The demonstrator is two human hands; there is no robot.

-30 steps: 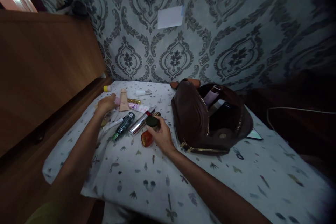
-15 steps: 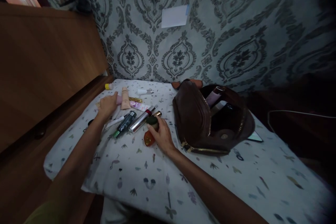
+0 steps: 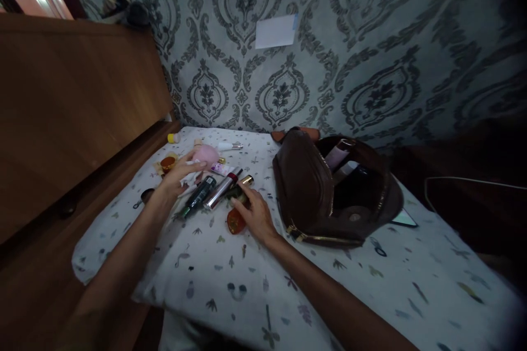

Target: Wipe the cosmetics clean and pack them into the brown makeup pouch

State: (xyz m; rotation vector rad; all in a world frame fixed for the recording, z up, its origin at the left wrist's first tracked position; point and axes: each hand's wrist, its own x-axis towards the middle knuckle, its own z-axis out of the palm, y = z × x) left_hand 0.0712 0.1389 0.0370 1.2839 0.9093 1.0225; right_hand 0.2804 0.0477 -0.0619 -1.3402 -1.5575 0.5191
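My left hand (image 3: 175,175) is over the left part of the pile, its fingers closed round the edge of a pink round puff (image 3: 206,154). Crumpled white material (image 3: 190,174) shows below the thumb; whether the hand grips it too is unclear. My right hand (image 3: 256,213) curls round a small dark green item (image 3: 236,193), partly hidden by the fingers. An orange item (image 3: 235,221) lies just under that thumb. Between the hands lie a dark green bottle (image 3: 200,196), a silver tube with a red band (image 3: 221,191) and a purple-white tube (image 3: 223,168).
A brown bag (image 3: 304,192) stands unzipped on the right, with a pinkish bottle (image 3: 340,153) inside. On the left are an amber jar (image 3: 168,163) and a yellow-capped container (image 3: 173,138). A white tube (image 3: 229,146) lies at the back. A wooden cabinet (image 3: 82,98) borders the left side.
My left hand has moved right and opened its grasp outline, bringing the pink puff in front of the beige tube. The amber jar has come into view. My right hand has barely moved.
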